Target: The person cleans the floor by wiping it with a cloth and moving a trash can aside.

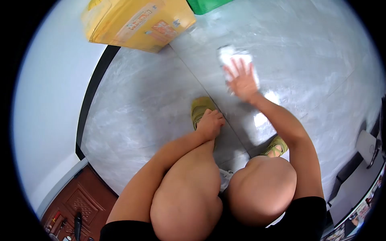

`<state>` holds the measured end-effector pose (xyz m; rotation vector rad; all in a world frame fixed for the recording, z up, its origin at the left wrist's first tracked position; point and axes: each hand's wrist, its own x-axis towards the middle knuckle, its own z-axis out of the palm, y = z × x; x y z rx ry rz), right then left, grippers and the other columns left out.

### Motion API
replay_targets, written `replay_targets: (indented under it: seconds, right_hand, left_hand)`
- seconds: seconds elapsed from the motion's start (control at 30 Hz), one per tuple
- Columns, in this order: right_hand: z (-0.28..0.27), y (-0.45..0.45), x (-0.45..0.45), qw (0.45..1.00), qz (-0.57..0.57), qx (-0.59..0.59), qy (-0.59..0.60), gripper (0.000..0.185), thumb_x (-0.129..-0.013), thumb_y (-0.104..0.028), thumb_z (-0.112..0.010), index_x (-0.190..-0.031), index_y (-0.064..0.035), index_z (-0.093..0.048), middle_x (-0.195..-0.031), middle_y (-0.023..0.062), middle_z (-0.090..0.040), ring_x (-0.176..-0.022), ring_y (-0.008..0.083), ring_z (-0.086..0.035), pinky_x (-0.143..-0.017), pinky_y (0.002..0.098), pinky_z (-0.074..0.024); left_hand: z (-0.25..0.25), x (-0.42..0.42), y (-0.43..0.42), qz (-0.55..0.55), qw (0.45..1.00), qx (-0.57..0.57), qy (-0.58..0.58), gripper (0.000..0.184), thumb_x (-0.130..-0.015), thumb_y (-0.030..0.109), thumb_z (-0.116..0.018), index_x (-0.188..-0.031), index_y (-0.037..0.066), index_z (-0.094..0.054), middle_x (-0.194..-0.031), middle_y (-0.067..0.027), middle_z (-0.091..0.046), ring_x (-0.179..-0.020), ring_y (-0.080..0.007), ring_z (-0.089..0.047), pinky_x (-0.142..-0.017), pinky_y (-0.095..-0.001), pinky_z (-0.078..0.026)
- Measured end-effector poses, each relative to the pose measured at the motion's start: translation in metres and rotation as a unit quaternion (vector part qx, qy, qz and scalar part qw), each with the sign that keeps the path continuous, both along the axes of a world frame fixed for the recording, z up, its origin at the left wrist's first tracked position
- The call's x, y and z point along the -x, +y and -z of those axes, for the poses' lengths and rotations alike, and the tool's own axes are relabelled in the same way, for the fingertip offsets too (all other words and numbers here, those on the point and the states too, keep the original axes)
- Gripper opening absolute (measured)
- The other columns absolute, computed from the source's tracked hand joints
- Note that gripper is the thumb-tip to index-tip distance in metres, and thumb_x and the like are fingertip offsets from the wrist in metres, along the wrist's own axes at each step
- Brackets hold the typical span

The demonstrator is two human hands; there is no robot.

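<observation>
My right hand [243, 80] lies spread on a white cloth or tissue [229, 54] on the shiny grey floor [161, 84], its fingers apart and a little blurred. The white piece shows beyond the fingertips and at both sides of the palm. Near my bent knee, my left hand [211, 122] rests over a yellow-green shoe [201, 106], its fingers curled. Whether anything is inside those fingers is hidden. The other yellow-green shoe [278, 146] is partly covered by my right knee.
A yellow box [140, 24] stands at the upper left, beside a green one [207, 5]. A white wall [48, 88] with black edging runs down the left. Tools lie over a brown panelled surface [92, 188] at lower left. Grey furniture [358, 180] is at the right.
</observation>
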<state>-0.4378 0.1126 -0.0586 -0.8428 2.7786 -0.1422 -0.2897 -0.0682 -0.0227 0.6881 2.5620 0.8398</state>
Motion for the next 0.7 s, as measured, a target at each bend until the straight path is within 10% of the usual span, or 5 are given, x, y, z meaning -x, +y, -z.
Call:
replay_targets:
  seconds: [0.17,0.4,0.7]
  right_hand:
    - [-0.006,-0.040,0.029,0.961,-0.258,0.077,-0.063,0.063,-0.093,-0.040,-0.048,-0.151,-0.0286,-0.025,-0.160,0.0025,-0.012,-0.147,0.0298,-0.010,-0.116,0.0555,-0.0102]
    - [0.017,-0.081,0.118,0.992,0.110,0.032,0.044,0.058,-0.098,-0.039,-0.037,-0.152,-0.0240,-0.023,-0.161,0.0033,-0.010,-0.148,0.0304,-0.006,-0.116,0.0560,-0.0063]
    - [0.015,-0.156,0.088,0.938,-0.324,0.119,-0.020,0.058,-0.094,-0.040,-0.045,-0.148,-0.0271,-0.032,-0.159,0.0010,-0.019,-0.147,0.0242,-0.013,-0.118,0.0505,-0.0080]
  left_hand:
    - [0.006,-0.001,-0.001,0.004,1.000,-0.025,0.004,0.013,-0.065,0.005,-0.063,-0.070,0.017,-0.061,-0.080,0.0012,-0.057,-0.085,-0.0201,-0.052,-0.076,-0.0356,-0.036]
    - [0.001,0.004,-0.005,0.014,0.999,-0.048,-0.021,0.014,-0.066,0.005,-0.063,-0.072,0.017,-0.061,-0.082,0.0012,-0.057,-0.085,-0.0203,-0.052,-0.076,-0.0359,-0.036]
    - [0.006,0.005,-0.005,0.020,0.999,-0.029,-0.017,0.016,-0.066,0.003,-0.063,-0.074,0.017,-0.061,-0.080,0.0016,-0.055,-0.084,-0.0203,-0.051,-0.075,-0.0347,-0.035]
